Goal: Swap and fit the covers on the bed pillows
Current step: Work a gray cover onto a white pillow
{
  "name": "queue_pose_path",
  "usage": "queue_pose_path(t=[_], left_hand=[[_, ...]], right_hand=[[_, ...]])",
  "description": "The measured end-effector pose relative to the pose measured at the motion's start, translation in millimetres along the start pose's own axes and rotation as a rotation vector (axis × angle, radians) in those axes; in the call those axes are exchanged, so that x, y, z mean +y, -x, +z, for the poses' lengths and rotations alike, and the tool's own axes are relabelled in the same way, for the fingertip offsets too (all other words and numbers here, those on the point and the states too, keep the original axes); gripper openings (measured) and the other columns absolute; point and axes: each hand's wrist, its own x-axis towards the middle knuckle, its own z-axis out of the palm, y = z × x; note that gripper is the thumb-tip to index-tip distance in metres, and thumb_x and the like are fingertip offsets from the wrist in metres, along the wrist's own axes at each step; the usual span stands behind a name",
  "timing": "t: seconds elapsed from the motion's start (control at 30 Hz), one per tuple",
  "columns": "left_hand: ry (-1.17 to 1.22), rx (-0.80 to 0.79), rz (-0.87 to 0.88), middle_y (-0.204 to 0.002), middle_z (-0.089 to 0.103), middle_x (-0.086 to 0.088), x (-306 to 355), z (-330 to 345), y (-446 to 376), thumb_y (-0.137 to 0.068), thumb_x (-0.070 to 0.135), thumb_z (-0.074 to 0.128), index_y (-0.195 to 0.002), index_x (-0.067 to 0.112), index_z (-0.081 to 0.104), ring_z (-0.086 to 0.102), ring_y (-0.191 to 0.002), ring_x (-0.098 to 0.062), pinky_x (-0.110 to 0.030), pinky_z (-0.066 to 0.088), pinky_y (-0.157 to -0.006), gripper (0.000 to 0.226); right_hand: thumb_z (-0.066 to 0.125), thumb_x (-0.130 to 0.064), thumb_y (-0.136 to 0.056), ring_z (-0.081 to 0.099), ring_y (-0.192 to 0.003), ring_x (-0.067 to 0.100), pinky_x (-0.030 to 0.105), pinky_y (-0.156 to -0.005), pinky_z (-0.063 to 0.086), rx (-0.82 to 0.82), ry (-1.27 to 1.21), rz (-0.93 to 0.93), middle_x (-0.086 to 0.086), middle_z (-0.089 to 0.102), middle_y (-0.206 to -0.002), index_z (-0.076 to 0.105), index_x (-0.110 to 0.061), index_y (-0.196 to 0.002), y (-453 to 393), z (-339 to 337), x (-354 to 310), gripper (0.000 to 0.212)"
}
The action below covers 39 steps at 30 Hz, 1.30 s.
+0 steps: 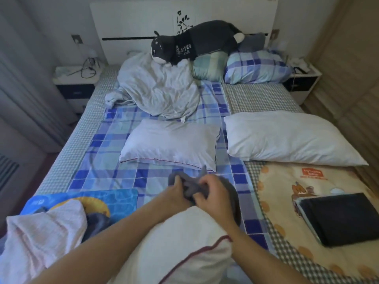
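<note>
Where the near pillow (pixel 184 242) ends, both hands (pixel 176 191) (pixel 213 191) grip the grey cover (pixel 190 186).

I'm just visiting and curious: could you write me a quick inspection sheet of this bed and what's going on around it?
Surface: bed under blue checked sheet.
Job's things: grey cover bunched in both hands over near pillow; two bare white pillows, middle pillow and right pillow.
Clutter: plush toy, crumpled duvet, checked pillow, pink cloth, dark tablet.
Grippers: left hand and right hand both grip the cover.
Cables: black cable on left nightstand.
Surroundings: white headboard, curtain at left.
</note>
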Motion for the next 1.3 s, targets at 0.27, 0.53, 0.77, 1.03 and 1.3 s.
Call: queue_pose_path(t=[0.27,0.53,0.77,1.03,1.3], left_hand=[[0.458,0.599,0.015,-0.101,0.065,0.004,-18.6,41.3,17.5,-0.073,0.029,0.061,-0.103,0.036,0.055,0.065,-0.095,-0.026,-0.039,0.056,-0.081,0.031],[0.029,0.367,0.059,-0.131,0.06,0.0,7.1,40.3,11.6,-0.09,0.027,0.056,-0.143,0.029,0.037,0.062,-0.11,-0.024,-0.028,0.043,-0.082,0.056],[0.309,0.511,0.022,-0.101,0.067,0.003,-1.0,23.0,5.2,-0.08,0.003,0.06,-0.113,0.021,0.067,0.062,-0.093,-0.019,-0.02,0.042,-0.068,0.038],[0.658,0.068,0.218,-0.124,0.064,0.005,6.8,11.0,4.7,-0.087,0.02,0.071,-0.127,0.05,0.048,0.065,-0.113,-0.009,-0.026,0.052,-0.097,0.055],[0.38,0.391,0.253,-0.095,0.063,0.013,10.0,14.3,-12.7,-0.093,0.01,0.054,-0.103,0.05,0.063,0.06,-0.092,-0.005,-0.023,0.047,-0.081,0.043]], right_hand=[[0.058,-0.017,-0.092,0.058,-0.091,0.021,0.038,-0.075,0.053,-0.088,0.462,-0.08,-0.006,0.041,-0.119,0.034,-0.04,-0.125,25.1,-3.9,28.1,0.046],[0.06,0.008,-0.079,0.053,-0.111,0.027,0.029,-0.088,0.042,0.432,0.306,-0.037,0.005,0.061,-0.117,0.064,-0.014,-0.127,-28.7,-15.8,54.7,0.053],[0.05,0.008,-0.087,0.059,-0.112,0.006,0.032,-0.103,0.049,0.068,0.074,-0.008,-0.005,0.068,-0.121,0.067,-0.028,-0.124,-18.9,-15.1,51.3,0.053],[0.06,-0.015,-0.094,0.072,-0.091,0.028,0.04,-0.085,0.059,-0.339,-0.129,0.41,0.009,0.077,-0.091,0.074,-0.012,-0.096,-70.9,-75.3,37.7,0.014],[0.081,-0.028,-0.074,0.073,-0.091,0.029,0.039,-0.085,0.058,-0.546,-0.18,0.555,0.014,0.076,-0.093,0.071,-0.003,-0.106,-77.0,-79.3,31.3,0.042]])
